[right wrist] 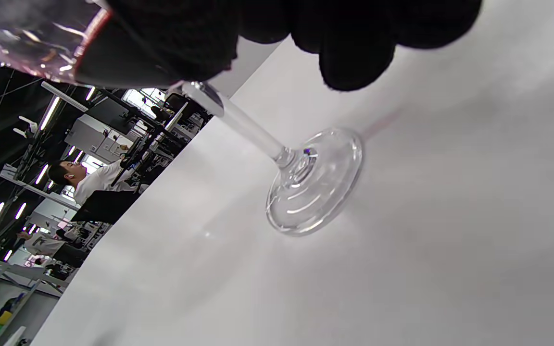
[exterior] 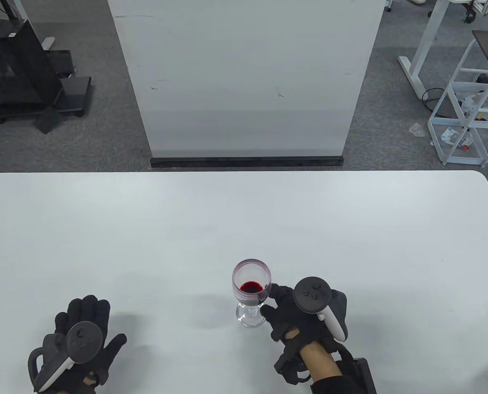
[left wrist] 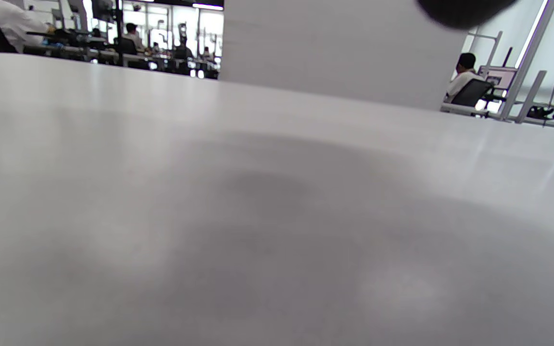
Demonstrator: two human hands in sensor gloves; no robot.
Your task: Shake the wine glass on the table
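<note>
- Nearest us, our left hand point(exterior: 77, 340) lies flat on the table point(exterior: 244, 230) with fingers spread, holding nothing, well apart from the glass. It gives no support if the glass goes over.
- Our right hand point(exterior: 299, 314) sits just right of the wine glass point(exterior: 251, 292). The fingers point(right wrist: 171, 43) press against the lower bowl; whether they wrap it fully we cannot tell.
- Wine glass stands near the front edge, foot point(right wrist: 314, 180) seemingly flat on the table, with a little red wine point(exterior: 251, 287) pooled low in the bowl.
- Risk: too wide a swirl would throw wine over the rim and stain the white top.
- Risk: gloved grip up high leaves the thin stem point(right wrist: 248, 127) unsupported; a jerk could lift the foot's edge and tip the glass.
- Risk: squeezing thin glass too hard might crack it.
</note>
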